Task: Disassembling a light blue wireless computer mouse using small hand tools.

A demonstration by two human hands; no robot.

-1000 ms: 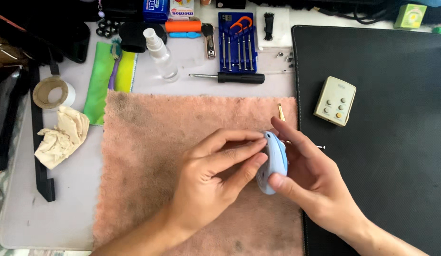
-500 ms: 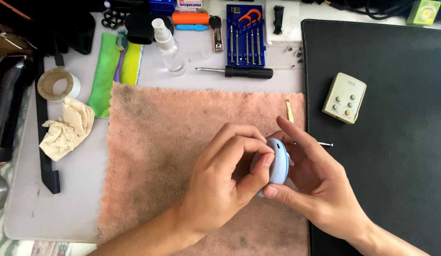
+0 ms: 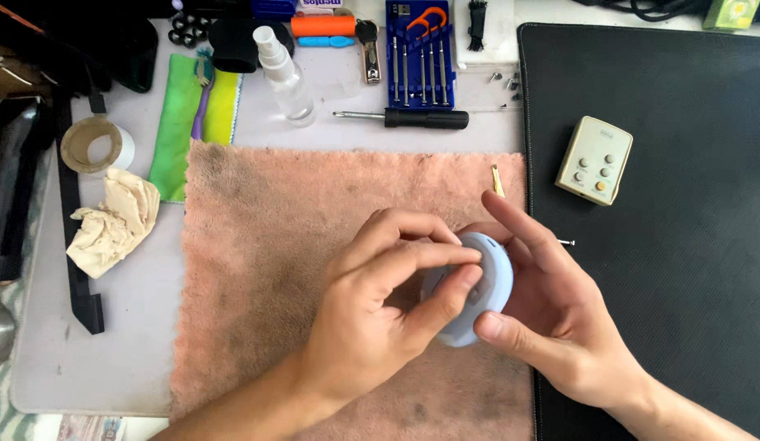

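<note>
Both hands meet over the pink cloth [image 3: 314, 212] near the tabletop's front edge. The right hand [image 3: 559, 327] cradles a pale blue round device [image 3: 490, 282], its grip closed around it; the left hand [image 3: 380, 310] pinches it too, fingertips [image 3: 457, 290] on its face. A beige remote [image 3: 594, 159] lies on the black mat [image 3: 682, 261], toward the right edge.

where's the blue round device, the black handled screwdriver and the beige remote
blue round device [image 3: 496, 269]: head view, on its upper rim between both hands.
black handled screwdriver [image 3: 425, 119]: head view, on the middle of its black handle.
beige remote [image 3: 594, 159]: head view, on its front face among the buttons.
</note>
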